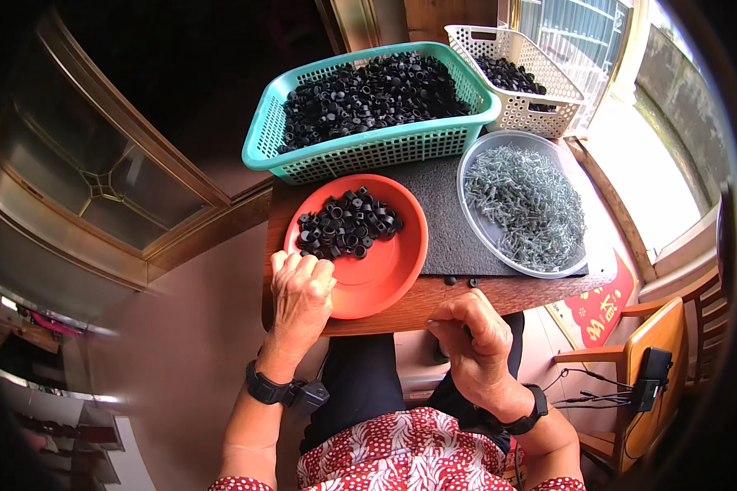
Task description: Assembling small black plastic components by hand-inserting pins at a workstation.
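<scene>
At the near left rim of the red bowl (381, 282), my left hand (303, 290) is closed, fingers curled under; the fingertips and anything in them are hidden. Black plastic caps (348, 225) lie heaped in the bowl's far left part. My right hand (475, 340) is closed in a pinch just off the table's front edge. Something dark shows between its fingers, too hidden to name. Two loose black pieces, one a small round cap (450, 281) and the other with a hole (473, 283), lie on the wood beyond that hand.
A teal basket (368, 147) full of black caps stands at the back. Behind right is a white basket (532, 114) with more. A clear bowl (516, 266) of silvery screws sits on the black mat (442, 213). A wooden chair (655, 344) holding a black device stands right.
</scene>
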Demonstrator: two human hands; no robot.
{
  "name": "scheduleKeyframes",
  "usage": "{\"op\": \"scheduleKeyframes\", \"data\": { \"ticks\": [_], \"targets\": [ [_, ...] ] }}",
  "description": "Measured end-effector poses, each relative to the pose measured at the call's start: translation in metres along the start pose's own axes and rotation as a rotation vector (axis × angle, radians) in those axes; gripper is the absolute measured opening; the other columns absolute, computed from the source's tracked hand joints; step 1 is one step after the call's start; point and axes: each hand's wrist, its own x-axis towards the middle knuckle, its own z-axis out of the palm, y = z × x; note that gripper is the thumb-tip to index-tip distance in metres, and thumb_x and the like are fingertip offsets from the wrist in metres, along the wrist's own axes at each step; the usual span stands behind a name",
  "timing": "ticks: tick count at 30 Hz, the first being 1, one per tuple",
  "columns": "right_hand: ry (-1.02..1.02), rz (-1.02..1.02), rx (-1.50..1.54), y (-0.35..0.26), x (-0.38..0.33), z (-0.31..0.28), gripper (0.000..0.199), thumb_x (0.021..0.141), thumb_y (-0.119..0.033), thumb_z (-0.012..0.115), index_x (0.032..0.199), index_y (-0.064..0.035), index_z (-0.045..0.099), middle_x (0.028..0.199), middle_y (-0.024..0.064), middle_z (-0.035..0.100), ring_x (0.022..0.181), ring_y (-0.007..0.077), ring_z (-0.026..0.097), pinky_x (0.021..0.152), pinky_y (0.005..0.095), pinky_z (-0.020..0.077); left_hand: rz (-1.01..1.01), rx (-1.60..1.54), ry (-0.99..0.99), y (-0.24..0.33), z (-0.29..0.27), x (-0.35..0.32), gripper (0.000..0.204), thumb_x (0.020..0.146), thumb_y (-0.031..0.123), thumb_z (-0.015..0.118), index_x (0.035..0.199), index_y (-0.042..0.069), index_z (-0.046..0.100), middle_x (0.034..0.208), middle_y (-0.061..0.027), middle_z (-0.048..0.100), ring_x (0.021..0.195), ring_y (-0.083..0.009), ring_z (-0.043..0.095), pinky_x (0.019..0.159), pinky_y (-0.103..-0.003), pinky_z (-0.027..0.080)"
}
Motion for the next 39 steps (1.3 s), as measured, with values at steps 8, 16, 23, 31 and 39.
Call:
{"op": "scheduleKeyframes", "data": {
  "ticks": [8, 16, 23, 31, 39],
  "targets": [
    [0.027, -0.007, -0.002, 0.003, 0.002, 0.003, 0.024, 0.068, 0.012, 0.065, 0.083, -0.0015, 0.053, 0.070, 0.0090, 0.054, 0.063, 0.0265, 0.050, 0.056, 0.0332, 0.0395, -0.143, -0.406, 0.036, 0.020, -0.010, 0.001, 0.029, 0.066, -0.006, 0.067, 0.092, 0.004, 0.061, 0.076, -0.0053, 0.059, 0.064, -0.0163, 0.055, 0.067, -0.031, 0.046],
    [0.024, 0.092, 0.079, 0.006, 0.007, 0.015, 0.018, 0.073, 0.009, 0.065, 0.084, -0.0014, 0.055, 0.073, 0.0109, 0.055, 0.065, 0.0269, 0.055, 0.059, 0.0328, 0.0432, -0.301, -0.834, 0.065, 0.046, -0.026, 0.003, 0.032, 0.069, -0.011, 0.067, 0.099, 0.000, 0.060, 0.087, -0.0033, 0.062, 0.072, -0.0068, 0.058, 0.070, -0.020, 0.049],
    [0.072, 0.343, 0.368, 0.006, 0.009, 0.032, 0.012, 0.079, 0.001, 0.066, 0.086, 0.0013, 0.056, 0.077, 0.0099, 0.056, 0.069, 0.0174, 0.057, 0.061, 0.0278, 0.0458, -0.183, -0.838, 0.027, 0.065, -0.040, 0.006, 0.030, 0.068, -0.011, 0.068, 0.095, 0.000, 0.062, 0.088, -0.0055, 0.062, 0.070, -0.0092, 0.061, 0.065, -0.022, 0.051],
    [0.110, 0.536, 0.745, -0.002, 0.003, 0.031, 0.008, 0.088, -0.003, 0.059, 0.094, 0.0016, 0.056, 0.085, 0.0041, 0.062, 0.077, 0.0056, 0.055, 0.067, 0.0211, 0.0469, -0.234, -1.078, -0.065, 0.072, -0.039, 0.009, 0.030, 0.071, -0.008, 0.070, 0.099, -0.001, 0.062, 0.090, -0.0059, 0.062, 0.078, -0.0102, 0.061, 0.069, -0.023, 0.052],
    [0.221, 0.465, 0.808, 0.003, -0.003, 0.041, 0.008, 0.089, -0.003, 0.058, 0.096, 0.0016, 0.056, 0.084, 0.0014, 0.060, 0.076, 0.0047, 0.054, 0.068, 0.0206, 0.0470, -0.277, -1.242, 0.074, 0.084, -0.021, 0.003, 0.025, 0.076, -0.005, 0.069, 0.101, -0.003, 0.063, 0.095, -0.0073, 0.061, 0.083, -0.0120, 0.059, 0.075, -0.023, 0.051]
  ]
}}
